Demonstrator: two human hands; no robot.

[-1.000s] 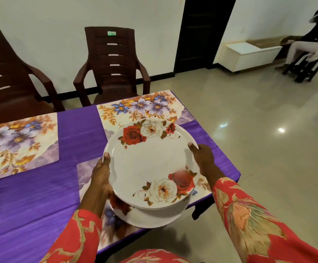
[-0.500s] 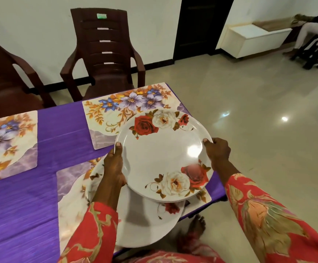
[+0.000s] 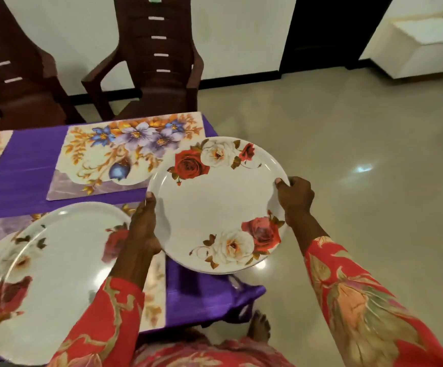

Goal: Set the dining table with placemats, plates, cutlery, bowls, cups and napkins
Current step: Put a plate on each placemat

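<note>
- I hold a round white plate with red and white roses, level, in the air between my two hands; much of it hangs past the table's corner, over bare floor.
- My left hand pinches its near-left rim, thumb on top; my right hand pinches the right rim the same way. There may be a second plate beneath; I cannot tell.
- Beyond my left grip lies an empty floral placemat, likely where this plate goes.
- Below and left of that grip, another rose plate already rests on a nearer placemat.
- Risks, as I judge them: a rim pinch slipping would drop the plate onto the hard floor; swinging left too low could knock the set plate; dragging could shift the mat on the purple cloth.
</note>
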